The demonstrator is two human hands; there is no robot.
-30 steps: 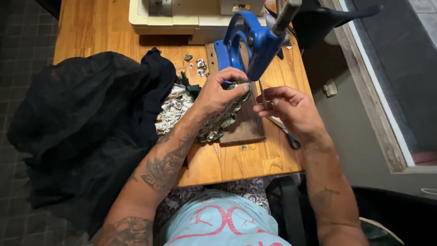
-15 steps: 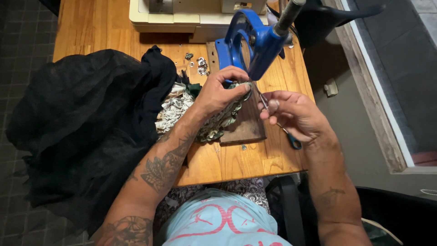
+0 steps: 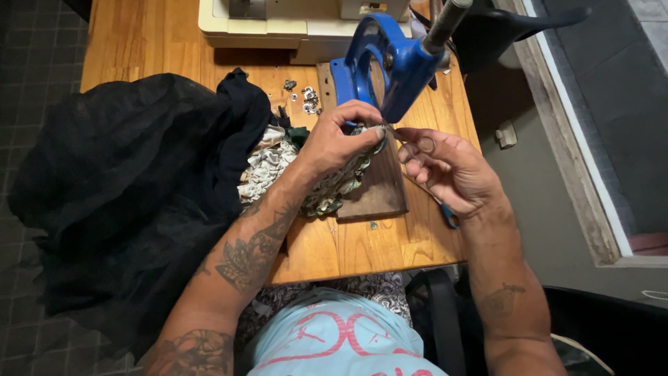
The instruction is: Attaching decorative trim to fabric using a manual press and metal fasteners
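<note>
Wooden bench point(image 3: 362, 244). Carried on it: black cloth point(image 3: 132, 174) draped over the left edge, cream machine point(image 3: 292, 28) at the back, board point(image 3: 379, 195) bearing a blue press point(image 3: 390, 66), loose eyelets point(image 3: 306, 101), patterned fabric point(image 3: 268, 163).

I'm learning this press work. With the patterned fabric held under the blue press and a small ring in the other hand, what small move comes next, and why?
Probably bring the right hand with its small ring to the patterned fabric that the left hand pinches beneath the blue press; the ring sits just beside it.
</note>
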